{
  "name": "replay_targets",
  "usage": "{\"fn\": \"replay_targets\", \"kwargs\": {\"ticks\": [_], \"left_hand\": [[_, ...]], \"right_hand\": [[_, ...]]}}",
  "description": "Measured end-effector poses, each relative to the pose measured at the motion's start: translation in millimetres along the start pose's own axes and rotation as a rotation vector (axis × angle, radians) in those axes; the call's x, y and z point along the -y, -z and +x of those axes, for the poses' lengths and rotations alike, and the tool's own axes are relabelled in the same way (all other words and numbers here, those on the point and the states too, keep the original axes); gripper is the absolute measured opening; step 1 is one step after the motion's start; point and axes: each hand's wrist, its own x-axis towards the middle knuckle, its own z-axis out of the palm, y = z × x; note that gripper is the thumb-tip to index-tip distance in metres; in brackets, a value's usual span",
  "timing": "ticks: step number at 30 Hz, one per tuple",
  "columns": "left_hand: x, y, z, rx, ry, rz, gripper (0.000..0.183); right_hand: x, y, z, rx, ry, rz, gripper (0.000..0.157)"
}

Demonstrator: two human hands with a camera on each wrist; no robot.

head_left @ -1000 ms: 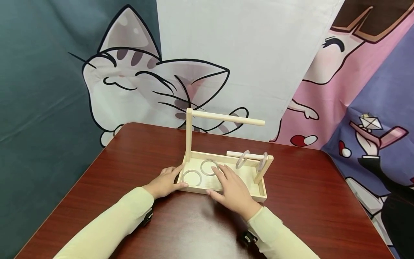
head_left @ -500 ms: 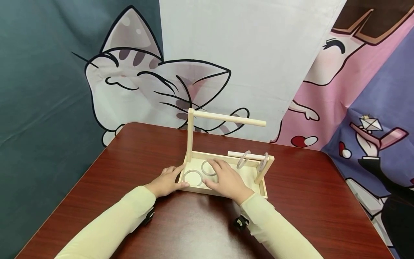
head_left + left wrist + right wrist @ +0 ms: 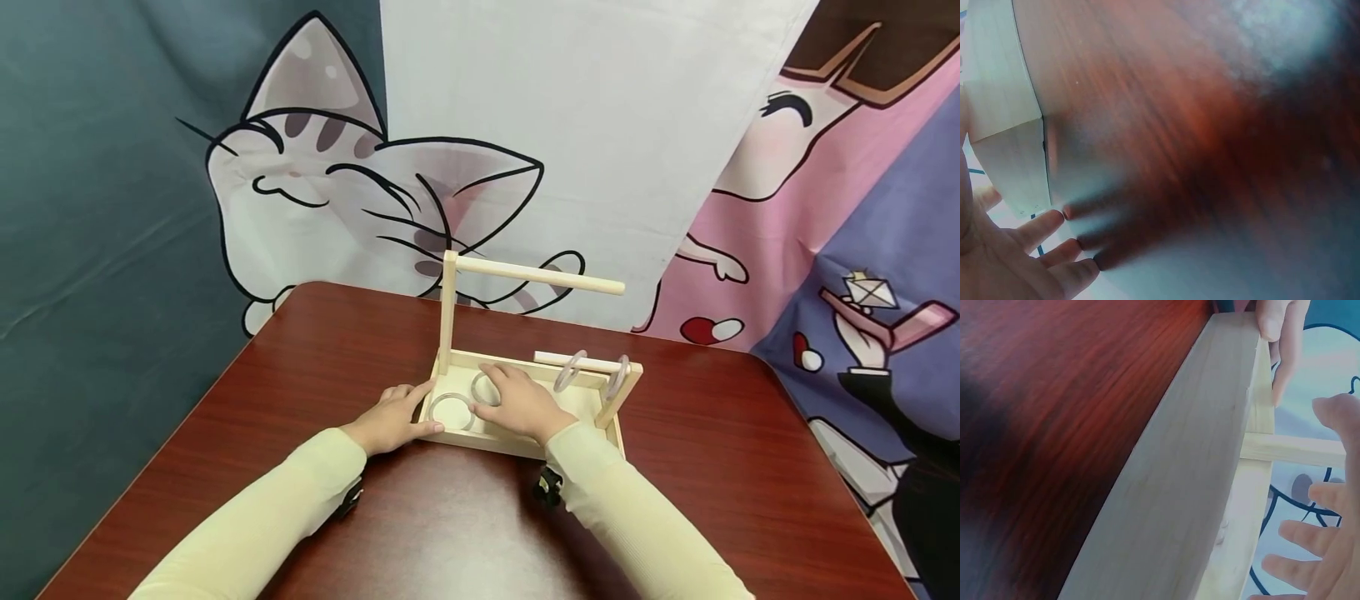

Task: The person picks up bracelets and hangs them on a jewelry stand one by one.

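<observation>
**At the wooden tray (image 3: 480, 442)**

My left hand (image 3: 390, 422), fingers spread, touches the tray's left end. Inside, one ring (image 3: 431, 410) lies flat; my right hand (image 3: 525, 404), fingers parted, partly covers a second ring (image 3: 474, 387) (touching or not, I cannot tell). Rightward, two rings (image 3: 558, 385) hang on the short peg (image 3: 548, 358).

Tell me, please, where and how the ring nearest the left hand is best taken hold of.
I would pinch the ring by its far rim, from above: it lies flat in the wooden tray, its near edge close to the front wall, which likely leaves little finger room, while bare floor borders the far rim.
</observation>
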Motion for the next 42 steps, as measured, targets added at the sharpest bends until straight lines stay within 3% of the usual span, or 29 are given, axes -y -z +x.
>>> {"fn": "replay_targets", "kwargs": {"ticks": [11, 21, 30, 42], "left_hand": [[-0.1, 0.0, 0.6, 0.007, 0.016, 0.007, 0.083], [2.3, -0.9, 2.0, 0.0, 0.008, 0.0, 0.084], [-1.6, 0.7, 0.5, 0.012, 0.018, 0.005, 0.082], [-0.6, 1.0, 1.8, 0.014, 0.015, 0.007, 0.083]], "right_hand": [[-0.7, -1.2, 24.3, 0.159, -0.034, -0.029, 0.077], [-3.5, 4.8, 33.5, 0.27, -0.077, -0.01, 0.08], [-9.3, 2.9, 39.1, 0.312, -0.072, 0.022, 0.082], [-12.2, -0.6, 40.3, 0.292, -0.065, 0.036, 0.086]]}}
